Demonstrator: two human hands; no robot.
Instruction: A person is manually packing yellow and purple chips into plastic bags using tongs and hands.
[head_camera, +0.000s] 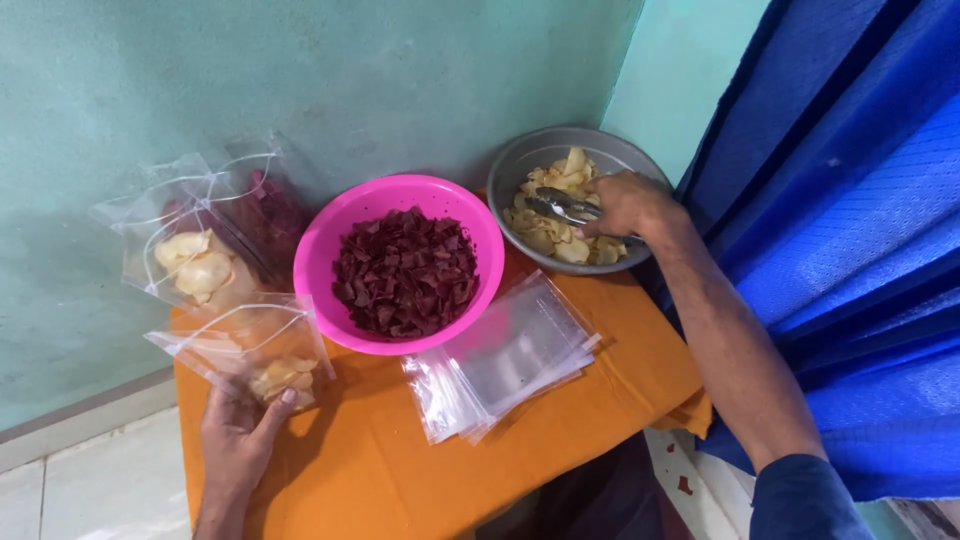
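Left hand (235, 440), nearest: clamped on open zip bag (255, 350), left of pink bowl (400, 262); bag could sag, spilling pale chips (283, 378).
Right hand (625, 205), right of and beyond the bowl: closed around tongs (562, 206) in grey bowl (575, 195); brittle chips may crack or drop in transit.

The counter (560, 440), draped in orange cloth, is crowded along its back edge: a grey metal bowl (520, 160) sits in the right rear corner, touching the pink bowl (330, 235) of dark red chips beside it. To the left, filled clear bags (200, 250) lean against the green wall (200, 80) — no passage behind them. A stack of empty zip bags (510, 360) lies just in front of the pink bowl. Bare cloth opens at the front middle, between that stack and the left hand (238, 440) — the widest free strip. A blue curtain (850, 200) closes off the right side.
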